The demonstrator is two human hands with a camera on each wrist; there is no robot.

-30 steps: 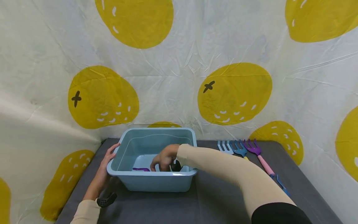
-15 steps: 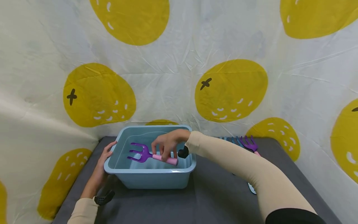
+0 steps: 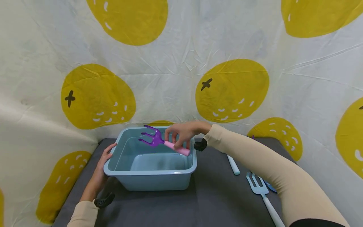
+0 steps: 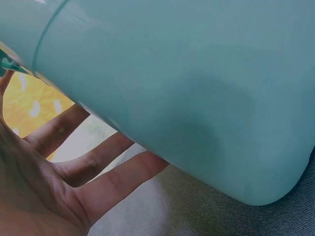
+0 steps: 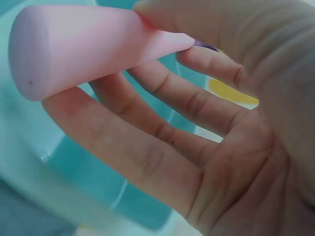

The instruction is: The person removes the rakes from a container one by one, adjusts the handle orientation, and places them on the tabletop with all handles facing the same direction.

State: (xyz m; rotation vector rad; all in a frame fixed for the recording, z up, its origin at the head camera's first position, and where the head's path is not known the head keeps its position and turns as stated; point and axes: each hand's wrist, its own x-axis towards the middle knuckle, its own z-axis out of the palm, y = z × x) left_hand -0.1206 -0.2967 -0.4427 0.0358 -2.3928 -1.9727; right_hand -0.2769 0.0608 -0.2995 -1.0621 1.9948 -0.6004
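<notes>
My right hand (image 3: 185, 133) pinches the pink handle of a garden hand fork (image 3: 155, 139) with purple tines, raised over the right half of a light blue plastic basin (image 3: 147, 182). The tines point left. In the right wrist view, thumb and fingertips meet around the pink handle (image 5: 83, 46), apart from the palm. My left hand (image 3: 101, 167) rests against the basin's left side near the rim. The left wrist view shows its fingers (image 4: 115, 184) stretched out against the outer wall, their tips hidden behind it. The visible basin floor is bare.
Right of the basin, a light blue fork (image 3: 258, 188) lies on the dark grey tablecloth (image 3: 215, 201). Beside it are part of a darker blue tool (image 3: 270, 186) and a pale handle (image 3: 233, 165). My right sleeve hides more tools. A patterned curtain (image 3: 164, 94) hangs behind.
My right hand has picked the purple-and-pink hand fork up from inside the basin and raised it up and rightward. My left hand has stayed at the basin's left side.
</notes>
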